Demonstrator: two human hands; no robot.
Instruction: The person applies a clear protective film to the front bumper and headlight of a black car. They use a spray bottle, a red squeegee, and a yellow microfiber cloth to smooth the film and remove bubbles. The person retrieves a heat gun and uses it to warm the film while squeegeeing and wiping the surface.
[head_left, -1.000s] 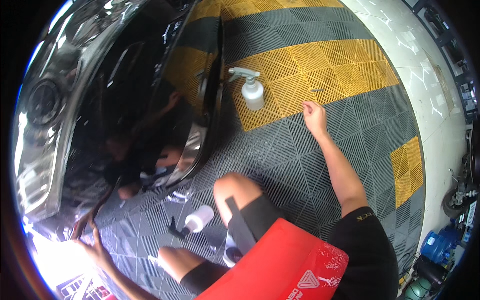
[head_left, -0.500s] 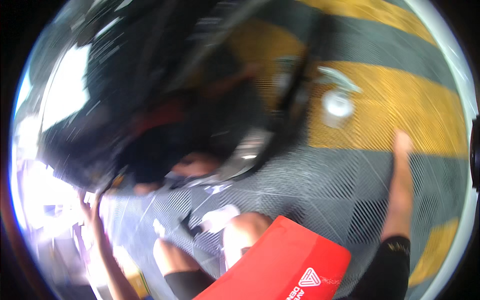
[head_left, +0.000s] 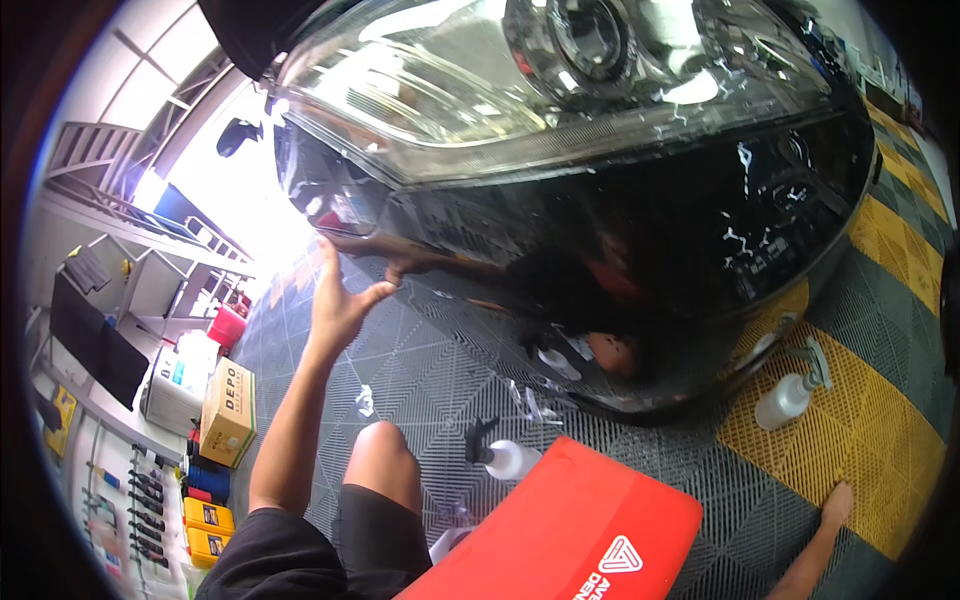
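A glossy black car bumper (head_left: 640, 230) with a clear headlight (head_left: 560, 70) above it fills the upper middle. My left hand (head_left: 342, 300) is raised at the bumper's left end, its thumb spread away from the fingers and the fingertips against or very near the edge. Wet streaks and drops show on the bumper's right part. Off to the lower right, low over the yellow floor tiles, is my right hand (head_left: 838, 505). Its fingers are mostly turned from view. A white spray bottle (head_left: 785, 400) stands beyond it.
Another white spray bottle (head_left: 510, 459) with a black head is by my knee. Crumpled clear film scraps (head_left: 530, 402) lie on the grey tiles. A red panel (head_left: 570, 520) covers the bottom middle. Cardboard box (head_left: 228, 412), yellow cases (head_left: 207, 530) and shelving line the left.
The view has swung, bringing the headlight and bumper into plain sight. My left hand now appears higher and further right at the bumper's edge; my right hand appears lower.
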